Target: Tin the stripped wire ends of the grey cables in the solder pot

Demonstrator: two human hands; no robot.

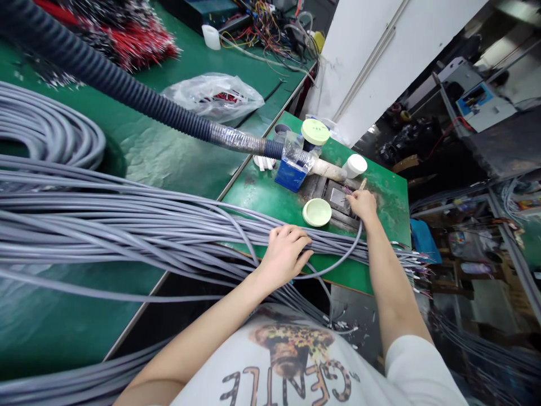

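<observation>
Looks like end positioning: right hand pinches a round grey cable near its thin wires, beside the square metal plate; any shift calls for a steady pinch. Left hand half-curled over the grey cable bundle, hold unclear. One plate, one blue box; bundle uncountable.

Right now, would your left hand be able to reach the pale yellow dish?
Probably yes: the left hand rests on the grey cables, close to the dish, with only those cables between.
</observation>
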